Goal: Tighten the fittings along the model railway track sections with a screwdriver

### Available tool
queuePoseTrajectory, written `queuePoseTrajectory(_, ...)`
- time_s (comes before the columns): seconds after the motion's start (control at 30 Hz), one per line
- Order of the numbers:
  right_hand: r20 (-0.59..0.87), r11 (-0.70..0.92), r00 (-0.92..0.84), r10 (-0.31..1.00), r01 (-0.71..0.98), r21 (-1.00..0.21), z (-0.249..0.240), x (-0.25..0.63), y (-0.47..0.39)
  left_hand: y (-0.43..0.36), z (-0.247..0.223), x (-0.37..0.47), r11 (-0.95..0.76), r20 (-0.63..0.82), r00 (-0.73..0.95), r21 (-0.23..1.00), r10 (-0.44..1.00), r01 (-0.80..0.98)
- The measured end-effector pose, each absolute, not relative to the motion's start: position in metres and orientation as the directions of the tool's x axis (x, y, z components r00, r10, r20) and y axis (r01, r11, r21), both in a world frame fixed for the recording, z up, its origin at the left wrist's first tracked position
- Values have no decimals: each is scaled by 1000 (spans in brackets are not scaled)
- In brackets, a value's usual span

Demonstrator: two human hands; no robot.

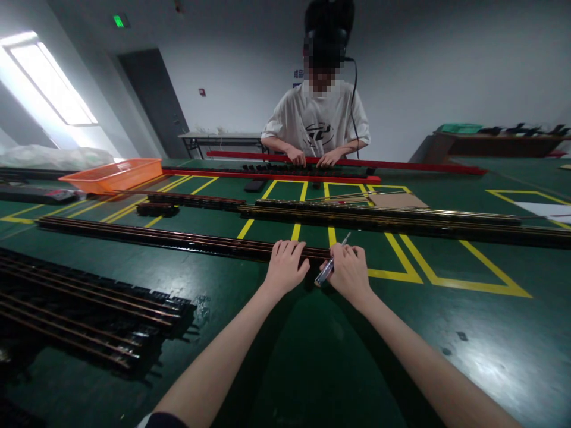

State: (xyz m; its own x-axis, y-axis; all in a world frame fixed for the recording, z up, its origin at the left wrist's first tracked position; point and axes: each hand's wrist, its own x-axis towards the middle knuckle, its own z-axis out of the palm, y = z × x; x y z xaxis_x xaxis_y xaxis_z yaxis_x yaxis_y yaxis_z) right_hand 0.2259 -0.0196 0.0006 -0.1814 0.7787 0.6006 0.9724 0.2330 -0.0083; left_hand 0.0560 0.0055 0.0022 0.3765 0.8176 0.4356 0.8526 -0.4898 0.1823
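Note:
A long dark strip with copper-coloured lines [178,239] lies across the green table. My left hand [286,266] rests over its right part, fingers bent on the strip and thumb out to the side. Just to the right, my right hand [348,266] is closed round a small screwdriver [325,272] with a clear handle, its thin shaft pointing up and away. The strip's right end lies at my right hand and is partly hidden by the fingers.
More dark strips [89,291] are stacked at the left, others [379,217] beyond my hands. An orange basket [116,176] stands at the back left. Opposite, a person [316,119] works at red rails [401,166]. A brown cardboard piece [398,200] lies on the green table [285,368].

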Motion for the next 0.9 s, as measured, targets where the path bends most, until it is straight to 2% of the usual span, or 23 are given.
queuePoseTrajectory(0.2,604,190,-144,784,982,-13,3,225,-23,3,6,57,-478,442,366,173,819,861)
queuePoseTrajectory(0.37,623,137,-49,781,986,-94,-3,232,-21,5,1,56,-429,486,298,184,822,884)
queuePoseTrajectory(0.5,651,188,-51,758,972,-143,-8,240,-19,8,-3,55,-354,513,209,201,832,914)
queuePoseTrajectory(0.67,618,283,-127,776,945,-162,-9,244,-17,10,-5,54,-356,492,217,208,843,911)
queuePoseTrajectory(0.9,575,252,-117,810,954,-160,-5,235,-17,9,-3,54,-371,490,240,188,838,909)
